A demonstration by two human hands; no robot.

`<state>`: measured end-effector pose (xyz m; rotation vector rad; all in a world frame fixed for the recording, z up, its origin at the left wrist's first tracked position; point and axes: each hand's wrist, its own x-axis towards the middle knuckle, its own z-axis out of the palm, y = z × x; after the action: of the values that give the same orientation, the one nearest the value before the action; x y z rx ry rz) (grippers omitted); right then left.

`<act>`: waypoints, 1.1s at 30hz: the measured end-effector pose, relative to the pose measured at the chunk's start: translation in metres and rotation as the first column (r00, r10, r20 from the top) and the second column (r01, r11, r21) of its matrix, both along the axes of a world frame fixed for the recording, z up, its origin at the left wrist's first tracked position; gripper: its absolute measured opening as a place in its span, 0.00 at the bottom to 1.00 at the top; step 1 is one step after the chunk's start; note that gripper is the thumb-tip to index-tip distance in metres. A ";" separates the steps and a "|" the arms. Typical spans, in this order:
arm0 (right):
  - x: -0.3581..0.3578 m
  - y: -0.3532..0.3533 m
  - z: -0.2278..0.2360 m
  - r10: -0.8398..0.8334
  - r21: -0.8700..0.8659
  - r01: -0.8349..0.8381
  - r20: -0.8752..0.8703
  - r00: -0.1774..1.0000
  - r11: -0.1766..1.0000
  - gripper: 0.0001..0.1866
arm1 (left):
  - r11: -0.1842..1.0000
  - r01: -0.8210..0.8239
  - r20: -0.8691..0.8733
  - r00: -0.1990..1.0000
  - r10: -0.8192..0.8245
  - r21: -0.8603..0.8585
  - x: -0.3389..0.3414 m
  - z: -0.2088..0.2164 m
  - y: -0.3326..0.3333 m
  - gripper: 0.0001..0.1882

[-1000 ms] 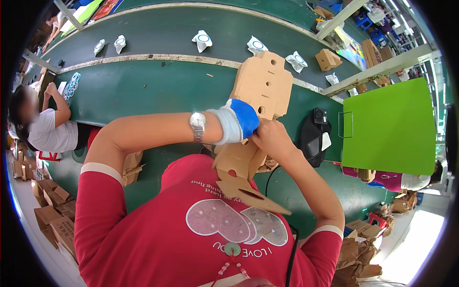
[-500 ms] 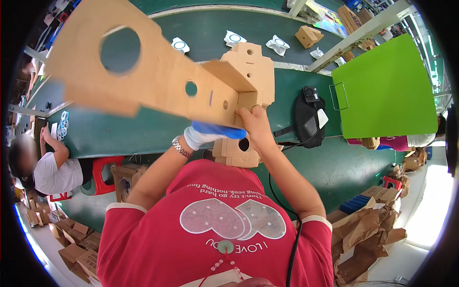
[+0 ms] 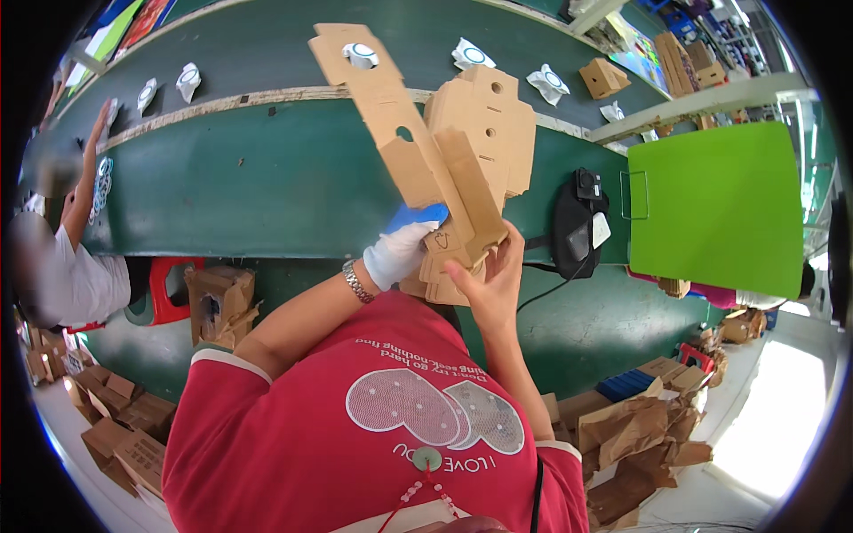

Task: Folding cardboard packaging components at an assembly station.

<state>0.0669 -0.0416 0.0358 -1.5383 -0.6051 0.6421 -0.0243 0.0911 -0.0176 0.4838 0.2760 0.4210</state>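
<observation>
A partly folded brown cardboard box blank [image 3: 386, 105], long and with cut-out holes, slants up and left from my hands over the green table. My left hand [image 3: 400, 253], in a white glove with blue fingertips, grips its lower left side; part of those fingers is hidden behind the board. My bare right hand [image 3: 494, 282] closes on the folded lower right end, thumb in front. Just behind lies a stack of flat cardboard blanks [image 3: 514, 155] with small round holes. More cardboard shows under my hands at the table's near edge.
Beyond the green table [image 3: 267, 195] runs a dark belt [image 3: 267, 62] carrying several white-wrapped packets [image 3: 548, 84] and a small carton [image 3: 603, 78]. To the right are a black bag [image 3: 569, 235] and a bright green board [image 3: 715, 209]. A co-worker [image 3: 84, 275] sits at the left.
The box blank has swung from pointing far left to standing more upright, its long panel now farther off. My right hand has shifted lower on the folded end. The co-worker's arm reaches toward the belt.
</observation>
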 end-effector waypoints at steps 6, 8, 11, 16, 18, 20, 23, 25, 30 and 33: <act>0.033 -0.008 0.015 0.139 0.214 -0.075 -0.300 0.944 0.974 0.40 | 0.958 0.287 0.015 0.958 -0.287 -0.021 -0.024 0.009 -0.007 0.40; 0.030 0.000 0.011 0.189 0.114 -0.153 -0.460 0.868 0.982 0.36 | 0.952 0.303 -0.114 0.948 -0.297 0.044 -0.025 0.024 -0.020 0.37; 0.025 -0.007 0.000 0.125 0.110 -0.075 -0.589 0.799 0.991 0.33 | 0.952 0.204 -0.269 0.953 -0.139 0.230 -0.033 0.012 -0.024 0.32; 0.015 -0.029 0.009 0.077 -0.080 -0.118 -0.403 0.912 0.990 0.30 | 0.788 0.035 -0.429 0.853 0.296 0.614 -0.047 0.063 -0.041 0.28; 0.015 -0.035 0.011 0.173 -0.174 -0.207 -0.192 0.966 0.963 0.27 | 0.789 0.009 -0.325 0.914 0.242 0.614 -0.051 0.064 -0.050 0.28; 0.019 -0.044 0.014 0.294 -0.176 -0.317 -0.146 0.945 0.932 0.24 | 0.636 0.157 -0.381 0.895 0.231 0.756 -0.054 0.073 -0.062 0.27; 0.023 -0.055 0.001 0.284 -0.128 -0.290 -0.064 0.957 0.948 0.21 | 0.771 0.116 -0.397 0.899 0.187 0.626 -0.054 0.063 -0.077 0.21; 0.024 -0.053 -0.005 0.321 -0.113 -0.318 0.010 0.947 0.941 0.19 | 0.816 0.107 -0.420 0.891 0.175 0.567 -0.053 0.060 -0.082 0.20; 0.032 -0.026 -0.013 0.060 0.079 -0.029 -0.436 0.898 0.996 0.08 | 0.631 -0.368 -0.177 0.754 0.632 0.683 -0.016 0.031 -0.087 0.21; 0.038 -0.015 -0.033 -0.027 0.172 0.122 -0.472 0.881 0.978 0.08 | 0.662 -0.468 -0.201 0.708 0.677 0.585 -0.004 0.034 -0.086 0.33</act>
<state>0.1052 -0.0564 0.0024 -1.1560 -0.2290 0.8343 -0.0281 0.0049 0.0161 1.0076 0.7570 1.0593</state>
